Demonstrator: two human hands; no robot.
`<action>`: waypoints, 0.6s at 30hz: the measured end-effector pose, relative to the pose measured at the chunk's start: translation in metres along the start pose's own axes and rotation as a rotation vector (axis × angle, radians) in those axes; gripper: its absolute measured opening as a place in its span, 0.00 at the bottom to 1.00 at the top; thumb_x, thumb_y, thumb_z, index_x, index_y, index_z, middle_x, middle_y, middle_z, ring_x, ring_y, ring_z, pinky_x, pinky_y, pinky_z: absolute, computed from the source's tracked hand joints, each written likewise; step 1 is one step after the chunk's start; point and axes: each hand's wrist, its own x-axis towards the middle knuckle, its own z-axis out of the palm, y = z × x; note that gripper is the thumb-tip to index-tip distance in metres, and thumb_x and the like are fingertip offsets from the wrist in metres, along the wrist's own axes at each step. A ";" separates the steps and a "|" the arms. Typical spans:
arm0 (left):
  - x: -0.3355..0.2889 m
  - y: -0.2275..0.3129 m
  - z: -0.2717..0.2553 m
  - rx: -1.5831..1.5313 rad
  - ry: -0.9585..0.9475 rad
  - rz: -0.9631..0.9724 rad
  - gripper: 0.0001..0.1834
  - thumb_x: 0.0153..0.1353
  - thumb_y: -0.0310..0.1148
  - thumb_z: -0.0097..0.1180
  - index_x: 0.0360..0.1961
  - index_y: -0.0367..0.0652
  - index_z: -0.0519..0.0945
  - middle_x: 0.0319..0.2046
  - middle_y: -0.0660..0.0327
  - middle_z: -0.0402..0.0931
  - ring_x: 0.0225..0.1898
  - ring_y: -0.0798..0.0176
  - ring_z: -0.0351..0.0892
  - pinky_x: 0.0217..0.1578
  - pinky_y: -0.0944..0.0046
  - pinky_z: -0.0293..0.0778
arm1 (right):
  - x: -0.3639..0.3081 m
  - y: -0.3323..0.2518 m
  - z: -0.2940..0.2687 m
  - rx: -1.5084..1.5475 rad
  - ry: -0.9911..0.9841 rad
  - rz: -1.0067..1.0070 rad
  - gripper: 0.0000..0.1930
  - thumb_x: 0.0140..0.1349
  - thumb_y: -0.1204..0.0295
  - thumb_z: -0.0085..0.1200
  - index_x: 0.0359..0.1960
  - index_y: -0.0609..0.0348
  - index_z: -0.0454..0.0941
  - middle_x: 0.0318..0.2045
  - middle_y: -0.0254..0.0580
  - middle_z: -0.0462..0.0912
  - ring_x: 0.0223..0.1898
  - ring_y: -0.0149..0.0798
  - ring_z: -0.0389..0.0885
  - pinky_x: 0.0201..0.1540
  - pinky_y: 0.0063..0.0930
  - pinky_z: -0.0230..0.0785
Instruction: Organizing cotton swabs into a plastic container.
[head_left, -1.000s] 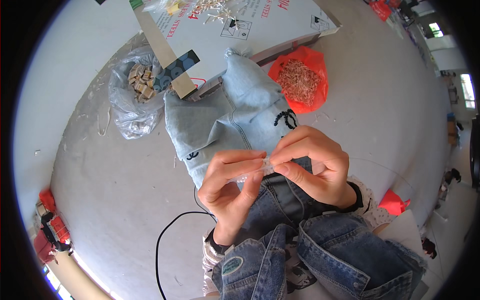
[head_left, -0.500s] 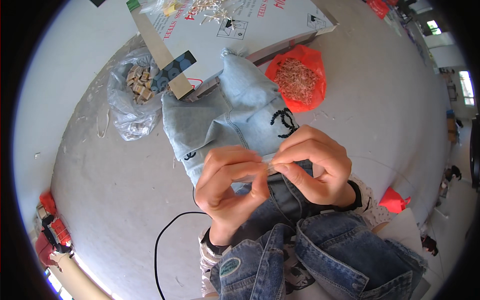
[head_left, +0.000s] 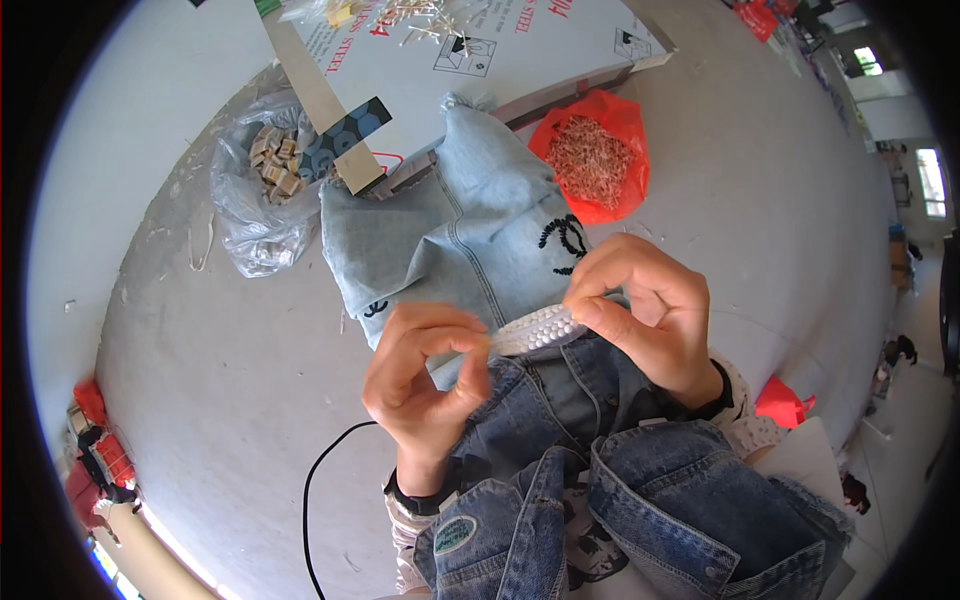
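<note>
Between my hands, above my lap, is a small clear pack of cotton swabs (head_left: 537, 331), its rows of white tips turned up toward me. My right hand (head_left: 648, 318) pinches the pack's right end between thumb and fingers. At the other end, my left hand (head_left: 425, 372) is closed in a pinch, its fingertips slightly blurred. Light blue denim (head_left: 400, 240) with black embroidered marks lies spread over my lap below them. More loose cotton swabs (head_left: 425, 18) are heaped on the table (head_left: 480, 95) ahead.
A red bag (head_left: 640, 150) full of thin pinkish sticks stands on the floor right of the table corner. To the left, a clear plastic bag (head_left: 245, 235) holds several small packs (head_left: 275, 160). A black cable (head_left: 308, 500) curves across the floor at lower left.
My hands have moved apart, the left one leftward and slightly down. The pack between them has turned, and its white swab tips now show.
</note>
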 end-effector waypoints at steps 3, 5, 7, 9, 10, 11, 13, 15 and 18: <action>0.003 0.000 -0.002 0.044 -0.032 0.010 0.08 0.41 0.19 0.65 0.26 0.35 0.80 0.29 0.58 0.78 0.32 0.60 0.77 0.35 0.66 0.71 | 0.013 -0.004 0.003 -0.235 -0.031 -0.095 0.06 0.52 0.81 0.62 0.31 0.61 0.80 0.29 0.40 0.79 0.34 0.35 0.76 0.39 0.26 0.65; 0.008 0.002 -0.001 0.117 -0.074 0.043 0.09 0.41 0.19 0.65 0.26 0.36 0.80 0.29 0.58 0.78 0.32 0.60 0.77 0.35 0.66 0.71 | 0.021 -0.005 0.003 -0.457 0.007 -0.225 0.07 0.51 0.81 0.62 0.32 0.59 0.80 0.29 0.38 0.79 0.34 0.36 0.76 0.39 0.26 0.64; 0.015 0.007 0.002 0.226 -0.148 0.146 0.09 0.42 0.19 0.65 0.26 0.37 0.80 0.30 0.58 0.78 0.32 0.60 0.77 0.34 0.65 0.72 | 0.025 -0.004 -0.002 -0.614 -0.254 -0.368 0.08 0.50 0.81 0.62 0.33 0.57 0.79 0.31 0.39 0.78 0.34 0.39 0.75 0.40 0.29 0.64; 0.013 0.002 0.002 0.197 -0.123 0.155 0.13 0.41 0.23 0.69 0.30 0.36 0.80 0.33 0.56 0.79 0.35 0.59 0.77 0.37 0.63 0.72 | 0.023 -0.003 0.001 -0.573 -0.267 -0.306 0.08 0.52 0.81 0.61 0.33 0.58 0.78 0.32 0.40 0.78 0.35 0.38 0.75 0.41 0.29 0.65; 0.012 -0.001 0.002 0.166 -0.104 0.165 0.18 0.41 0.28 0.73 0.34 0.35 0.80 0.37 0.55 0.79 0.38 0.58 0.78 0.41 0.61 0.73 | 0.021 -0.001 0.003 -0.534 -0.273 -0.240 0.07 0.53 0.81 0.60 0.33 0.60 0.78 0.33 0.41 0.77 0.36 0.36 0.75 0.42 0.28 0.65; 0.011 -0.001 0.003 0.173 -0.091 0.166 0.18 0.41 0.28 0.73 0.34 0.35 0.80 0.37 0.55 0.79 0.38 0.58 0.78 0.41 0.61 0.73 | 0.018 0.004 0.004 -0.529 -0.284 -0.249 0.07 0.53 0.81 0.60 0.33 0.60 0.78 0.33 0.41 0.77 0.36 0.36 0.75 0.42 0.28 0.65; 0.011 -0.001 0.015 -0.248 0.167 0.060 0.38 0.37 0.41 0.77 0.48 0.32 0.76 0.46 0.50 0.77 0.47 0.54 0.77 0.49 0.57 0.71 | 0.008 0.016 -0.001 0.039 -0.044 0.006 0.06 0.57 0.82 0.58 0.36 0.63 0.75 0.36 0.40 0.77 0.38 0.32 0.75 0.45 0.27 0.66; 0.001 -0.010 0.016 -0.202 0.077 0.043 0.46 0.34 0.46 0.77 0.53 0.30 0.72 0.50 0.49 0.75 0.51 0.52 0.75 0.52 0.55 0.70 | 0.002 0.030 -0.001 0.434 -0.029 0.174 0.07 0.62 0.81 0.55 0.41 0.65 0.73 0.40 0.36 0.76 0.43 0.28 0.74 0.49 0.24 0.66; -0.002 -0.009 0.022 -0.122 -0.063 0.023 0.49 0.38 0.47 0.75 0.59 0.29 0.69 0.53 0.47 0.74 0.54 0.50 0.74 0.53 0.53 0.69 | -0.010 0.054 0.008 0.623 -0.089 0.296 0.09 0.63 0.80 0.54 0.44 0.63 0.72 0.42 0.35 0.76 0.46 0.28 0.75 0.52 0.24 0.67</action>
